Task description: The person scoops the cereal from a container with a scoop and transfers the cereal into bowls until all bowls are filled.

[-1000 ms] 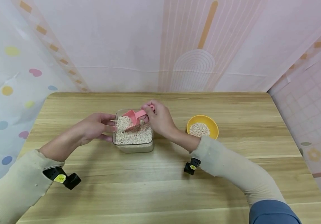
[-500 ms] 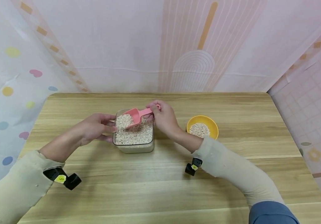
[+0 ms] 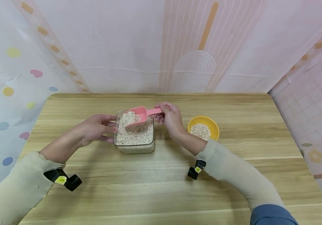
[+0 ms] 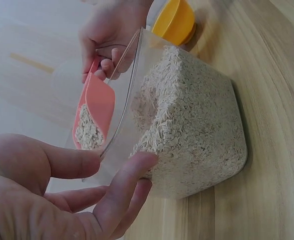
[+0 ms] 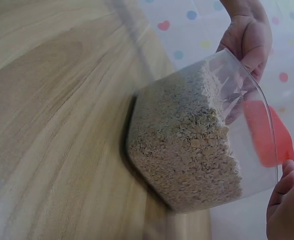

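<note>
A clear square container [image 3: 134, 147] filled with oat flakes stands mid-table, also in the left wrist view [image 4: 187, 125] and right wrist view [image 5: 187, 150]. My left hand [image 3: 97, 128] grips its left wall with thumb and fingers. My right hand [image 3: 170, 117] pinches the handle of a pink scoop [image 3: 138, 115] heaped with oats, held just above the container's far rim. The scoop [image 4: 92, 117] shows its load in the left wrist view, and its underside [image 5: 267, 135] through the wall in the right wrist view. A yellow bowl [image 3: 203, 124] holding some oats sits to the right.
The wooden table [image 3: 161, 187] stretches wide in front of the container. Patterned plastic sheets hang behind and on both sides. The yellow bowl [image 4: 176, 21] sits just beyond the container in the left wrist view.
My right hand has lifted the scoop out of the oats and drawn it up and slightly right, now level and full. The left hand and container have stayed put.
</note>
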